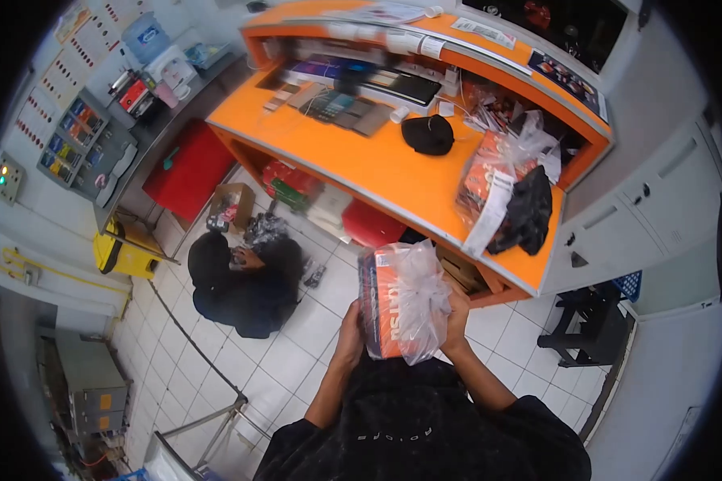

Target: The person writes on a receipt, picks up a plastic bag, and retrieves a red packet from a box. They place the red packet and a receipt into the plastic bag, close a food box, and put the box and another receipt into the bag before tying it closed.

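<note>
In front of my chest I hold an orange and dark box (pixel 383 309) wrapped in a clear plastic bag (pixel 423 301), its top gathered in a knot on the right. My left hand (pixel 350 333) presses on the box's left side, fingers partly hidden behind it. The right side is gripped by my right hand (pixel 456 321), its fingers mostly out of sight behind the bag. Just beyond the box is the front edge of an orange counter (pixel 361 176).
A person in dark clothes (pixel 249 280) crouches on the tiled floor beside a cardboard box (pixel 233 207). The counter holds a black cap (pixel 427 135), a bag of orange packages (pixel 489 172) and black cloth (pixel 528 212). A black stool (pixel 586 325) stands right, a metal frame (pixel 208 429) lower left.
</note>
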Tool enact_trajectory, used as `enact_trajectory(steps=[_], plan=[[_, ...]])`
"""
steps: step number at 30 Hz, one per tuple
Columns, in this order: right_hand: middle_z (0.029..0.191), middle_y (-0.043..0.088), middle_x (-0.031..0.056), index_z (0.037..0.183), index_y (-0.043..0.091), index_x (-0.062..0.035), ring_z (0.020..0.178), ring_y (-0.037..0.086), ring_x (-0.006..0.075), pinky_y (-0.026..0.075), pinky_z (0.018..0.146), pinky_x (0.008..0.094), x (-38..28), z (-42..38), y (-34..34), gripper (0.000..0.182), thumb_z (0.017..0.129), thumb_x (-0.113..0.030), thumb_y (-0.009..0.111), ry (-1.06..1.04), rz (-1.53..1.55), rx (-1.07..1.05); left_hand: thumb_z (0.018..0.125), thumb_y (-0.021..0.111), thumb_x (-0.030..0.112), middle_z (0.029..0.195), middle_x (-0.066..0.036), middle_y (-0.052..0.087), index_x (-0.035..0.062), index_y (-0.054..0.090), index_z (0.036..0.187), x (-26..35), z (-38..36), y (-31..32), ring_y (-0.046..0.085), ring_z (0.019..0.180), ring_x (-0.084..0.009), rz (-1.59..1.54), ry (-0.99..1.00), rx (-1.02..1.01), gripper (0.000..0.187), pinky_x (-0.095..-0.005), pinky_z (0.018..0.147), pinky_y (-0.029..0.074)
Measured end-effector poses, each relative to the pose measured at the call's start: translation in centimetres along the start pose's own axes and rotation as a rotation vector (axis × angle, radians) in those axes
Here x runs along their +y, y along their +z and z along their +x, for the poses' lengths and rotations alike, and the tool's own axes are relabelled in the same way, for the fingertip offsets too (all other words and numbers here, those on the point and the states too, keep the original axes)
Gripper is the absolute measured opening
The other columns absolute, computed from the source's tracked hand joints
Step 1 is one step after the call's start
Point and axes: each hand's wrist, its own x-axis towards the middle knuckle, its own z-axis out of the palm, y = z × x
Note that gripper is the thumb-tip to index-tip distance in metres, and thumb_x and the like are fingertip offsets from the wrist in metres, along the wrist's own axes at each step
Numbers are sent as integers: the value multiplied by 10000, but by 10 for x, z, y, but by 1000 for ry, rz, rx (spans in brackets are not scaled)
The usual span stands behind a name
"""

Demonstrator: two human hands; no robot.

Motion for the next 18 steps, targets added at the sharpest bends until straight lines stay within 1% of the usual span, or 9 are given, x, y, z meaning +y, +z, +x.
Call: enact_trajectory(steps=[2, 3, 6, 8, 11, 14, 15, 17, 18], plan=[[884, 631, 93, 959, 634, 40, 775, 614, 172, 479, 687, 276, 28, 37, 9, 212, 754, -10, 664, 31, -17, 76, 1006, 326, 404, 1284, -134, 529, -3, 449, 1314, 16, 65, -3, 526, 1168, -236, 147, 27, -22, 526, -397, 1026, 385], [885, 631, 84, 961, 635, 40, 776, 611, 162, 479, 687, 275, 44, 54, 14, 202, 765, -9, 652, 45, -30, 117, 999, 372, 379, 1255, -129, 551, 30, 473, 1307, 44, 87, 11, 558, 1114, -211, 257, 20, 1, 477, -361, 937, 445], [905, 630, 79, 1000, 631, 39, 797, 606, 155, 480, 697, 280, 92, 99, 17, 207, 799, 0, 611, 183, -6, 111, 968, 497, 301, 1095, -79, 613, 1, 524, 1242, 108, 185, 26, 576, 997, -141, 413, 63, -23, 407, -294, 845, 469], [936, 638, 89, 1028, 633, 36, 825, 609, 155, 483, 701, 282, 112, 131, 24, 215, 825, -20, 589, 268, 33, 208, 935, 551, 296, 1027, -95, 647, 28, 532, 1246, 140, 271, 22, 624, 900, -152, 615, 205, -76, 411, -298, 743, 496], [974, 644, 75, 1003, 653, 22, 875, 605, 150, 481, 762, 269, 127, 180, 31, 191, 848, -71, 592, 382, 8, 402, 904, 577, 319, 978, -143, 665, 50, 539, 1242, 219, 374, 58, 660, 827, -219, 876, 293, -138, 433, -333, 710, 504], [976, 652, 76, 1023, 649, 17, 856, 611, 150, 488, 753, 276, 157, 208, 16, 205, 846, -75, 601, 343, -347, 359, 853, 608, 380, 982, -202, 657, 72, 533, 1251, 270, 481, 87, 661, 828, -327, 1234, 437, -154, 508, -424, 740, 505], [975, 649, 84, 1047, 638, 17, 859, 614, 156, 494, 764, 283, 166, 218, 17, 230, 850, -97, 610, 365, -304, 384, 840, 612, 396, 1022, -219, 648, 76, 523, 1267, 289, 505, 103, 654, 878, -346, 1329, 421, -141, 541, -453, 778, 500], [974, 645, 100, 1095, 616, 16, 866, 619, 167, 505, 786, 297, 179, 230, 20, 286, 857, -142, 628, 425, -216, 429, 831, 613, 426, 925, -167, 688, 100, 491, 1318, 290, 579, 105, 648, 933, -342, 1467, 585, -58, 598, -437, 834, 485], [956, 648, 101, 1091, 621, 8, 867, 624, 167, 513, 787, 311, 182, 237, 22, 283, 853, -144, 637, 503, -140, 489, 833, 600, 449, 998, -174, 678, 110, 467, 1342, 297, 598, 111, 642, 977, -323, 1547, 508, -36, 626, -432, 867, 478]])
